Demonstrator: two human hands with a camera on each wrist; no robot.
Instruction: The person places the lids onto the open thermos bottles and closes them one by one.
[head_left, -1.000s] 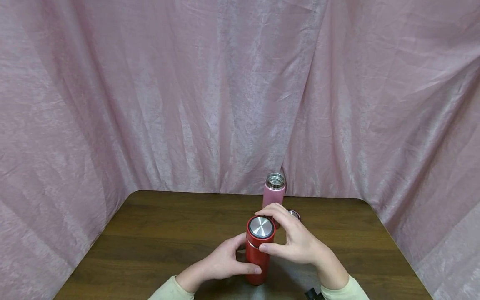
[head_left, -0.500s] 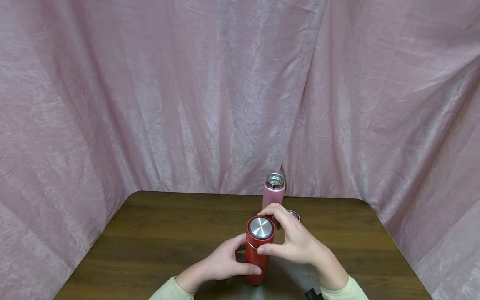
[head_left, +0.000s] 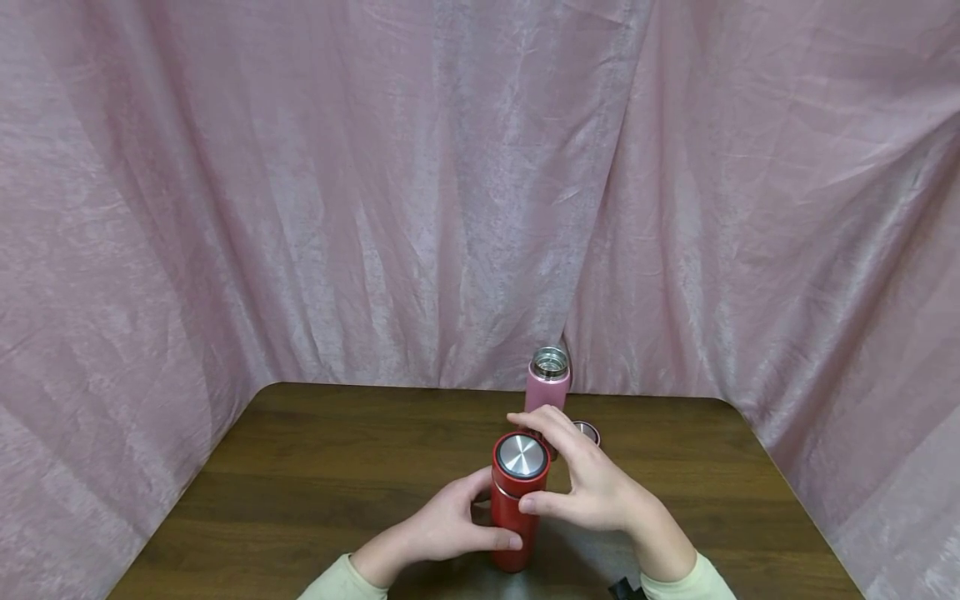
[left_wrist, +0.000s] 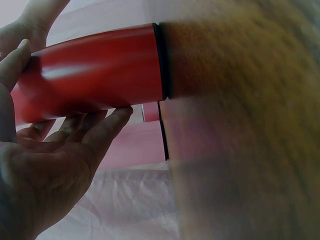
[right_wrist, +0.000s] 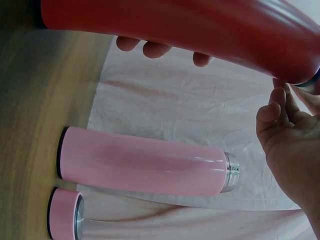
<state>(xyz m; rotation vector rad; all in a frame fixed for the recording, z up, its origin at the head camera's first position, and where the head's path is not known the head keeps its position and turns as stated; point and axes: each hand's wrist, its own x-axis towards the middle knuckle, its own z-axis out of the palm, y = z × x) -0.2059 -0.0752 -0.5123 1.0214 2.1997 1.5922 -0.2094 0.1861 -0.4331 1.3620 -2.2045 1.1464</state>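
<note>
A red thermos (head_left: 513, 529) stands upright on the table, its lid (head_left: 522, 457) with a silver disc on top. My left hand (head_left: 450, 521) grips the body from the left, thumb in front; in the left wrist view the fingers (left_wrist: 107, 127) curl along the red wall. My right hand (head_left: 592, 479) is at the lid, thumb by the seam and index finger reaching round behind the rim. In the right wrist view my right fingers (right_wrist: 282, 105) are bent against the lid end. How firmly they touch is unclear.
Behind stands a pink thermos (head_left: 547, 392) with its metal mouth uncovered. A pink lid (right_wrist: 64, 214) sits on the wooden table (head_left: 337, 450) beside it. Pink curtains (head_left: 480, 183) hang along the back and sides. A small black object (head_left: 624, 588) shows by the right sleeve.
My right thumb and index finger shift slightly back and forth round the lid, the index now straighter and farther left. My left hand and the red thermos stay in place.
</note>
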